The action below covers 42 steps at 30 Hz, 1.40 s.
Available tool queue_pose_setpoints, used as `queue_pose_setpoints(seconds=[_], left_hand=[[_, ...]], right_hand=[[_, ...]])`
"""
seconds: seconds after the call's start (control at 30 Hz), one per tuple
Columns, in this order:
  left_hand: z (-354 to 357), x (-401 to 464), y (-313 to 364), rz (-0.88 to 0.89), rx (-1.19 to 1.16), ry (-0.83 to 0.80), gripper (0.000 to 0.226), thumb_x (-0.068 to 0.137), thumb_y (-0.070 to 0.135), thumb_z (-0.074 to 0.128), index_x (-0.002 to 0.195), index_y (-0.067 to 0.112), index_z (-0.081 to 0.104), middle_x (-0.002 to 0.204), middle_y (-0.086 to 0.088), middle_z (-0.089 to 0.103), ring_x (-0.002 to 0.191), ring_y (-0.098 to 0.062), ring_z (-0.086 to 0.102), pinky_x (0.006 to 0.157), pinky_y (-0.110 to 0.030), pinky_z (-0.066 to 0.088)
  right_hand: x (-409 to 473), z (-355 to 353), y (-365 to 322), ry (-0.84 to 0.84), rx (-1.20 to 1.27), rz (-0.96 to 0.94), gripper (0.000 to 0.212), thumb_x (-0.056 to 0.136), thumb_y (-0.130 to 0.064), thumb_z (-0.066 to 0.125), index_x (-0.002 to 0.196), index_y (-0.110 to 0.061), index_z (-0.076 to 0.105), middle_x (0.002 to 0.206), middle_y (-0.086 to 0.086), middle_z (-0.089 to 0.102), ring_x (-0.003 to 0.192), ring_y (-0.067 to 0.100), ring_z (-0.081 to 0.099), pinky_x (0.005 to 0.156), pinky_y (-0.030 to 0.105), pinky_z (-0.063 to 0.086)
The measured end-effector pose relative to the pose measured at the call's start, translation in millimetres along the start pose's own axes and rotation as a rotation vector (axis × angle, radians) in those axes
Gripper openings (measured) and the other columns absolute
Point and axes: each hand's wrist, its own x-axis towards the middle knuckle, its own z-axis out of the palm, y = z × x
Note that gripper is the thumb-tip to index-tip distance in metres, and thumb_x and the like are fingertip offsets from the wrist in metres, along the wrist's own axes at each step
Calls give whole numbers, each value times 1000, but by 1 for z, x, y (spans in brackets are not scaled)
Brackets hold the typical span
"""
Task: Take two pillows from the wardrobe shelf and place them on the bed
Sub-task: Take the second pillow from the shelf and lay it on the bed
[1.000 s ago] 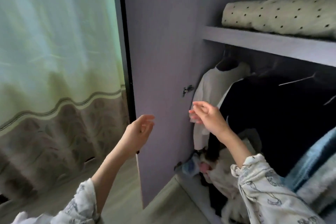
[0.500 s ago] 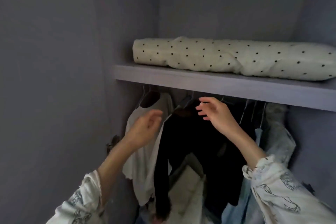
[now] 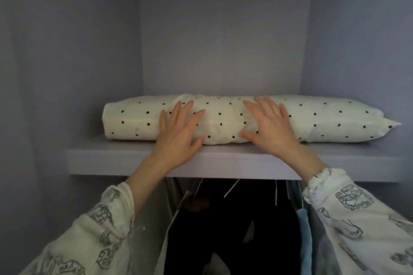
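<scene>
Fingers (image 3: 178, 110) of both hands spread wide and straight, laid flat against the near face of a cream, black-dotted pillow bundle (image 3: 312, 118) on the wardrobe shelf (image 3: 111, 158). Not curled, not pinching; nothing gripped yet.

Left hand (image 3: 178, 131) set left of the bundle's middle, right hand (image 3: 272, 125) set right of it, both palms on the front side, thumbs low near the shelf edge, fingertips reaching up toward the top of the bundle. Bulging, gathered stretch of fabric between the two hands.

Long axis of the bundle running left to right along the shelf, parallel to its front edge, crosswise to both forearms. Ends extending well past each hand, farther on the right, ending there in a pointed corner. Unclear whether one long pillow or two lying end to end or stacked; no seam between them plainly visible.

Pillow directly ahead of and slightly above the wrists, equally near to both hands. Likely next: curl fingers over the top or slide under the near edge, then draw toward the body.

Below the shelf, dark hanging clothes (image 3: 234, 219) on hangers, and a blue garment (image 3: 304, 241) to the right. Patterned sleeves (image 3: 348, 214) on both arms. Bed not in view.
</scene>
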Motion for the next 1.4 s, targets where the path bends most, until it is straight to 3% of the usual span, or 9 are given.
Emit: queue_pose_setpoints(seconds=[0.1,0.23,0.4,0.57,0.8,1.07,1.17,1.4], left_hand=[[10,35,-12,1,123,-120,78,81,58,49,145,35,11,158,0,7,145,-25,-2,107,-64,-8],[20,64,-25,-68,242,-224,104,63,72,58,142,44,-4,156,0,10,143,-25,7,106,-67,0],[35,63,-22,-53,279,-103,90,69,57,63,142,34,16,138,-3,41,129,-24,36,107,-61,12],[32,56,-15,-37,243,-86,74,71,52,63,137,36,31,129,-2,49,121,-23,44,107,-57,12],[1,37,2,46,241,-50,69,71,48,63,133,33,38,118,-5,56,112,-25,49,106,-50,20],[-65,-42,50,69,263,110,74,56,38,77,124,21,54,98,-14,63,94,-34,58,97,-60,30],[-77,-77,74,47,313,171,79,50,43,79,122,21,54,94,-13,62,88,-34,58,92,-60,35],[-79,-137,113,14,366,152,77,56,63,46,121,23,48,102,-15,53,89,-33,51,86,-55,40]], right_hand=[[18,8,16,-131,-175,-31,92,76,-52,63,146,-30,8,156,-1,11,144,20,4,113,51,-1],[36,16,28,-163,-320,-36,109,67,-58,68,146,-28,-1,156,-1,13,142,22,10,110,58,7],[43,29,23,-58,-357,-72,73,72,-38,66,135,-24,29,130,2,48,120,27,44,104,53,20],[34,31,22,-35,-340,-83,55,74,-35,65,124,-26,43,119,1,57,111,27,51,103,47,23],[9,9,16,24,-274,-68,49,73,-38,66,117,-24,51,113,1,61,108,28,53,103,47,21],[-63,-43,-4,202,-183,-149,42,64,-31,74,101,-18,62,95,3,68,92,30,61,100,52,31],[-94,-55,-6,285,-130,-204,42,61,-28,76,100,-18,63,96,2,69,90,28,62,99,53,34],[-153,-52,-6,320,-139,-239,43,63,-13,69,105,-16,59,108,5,63,105,28,58,105,54,29]])
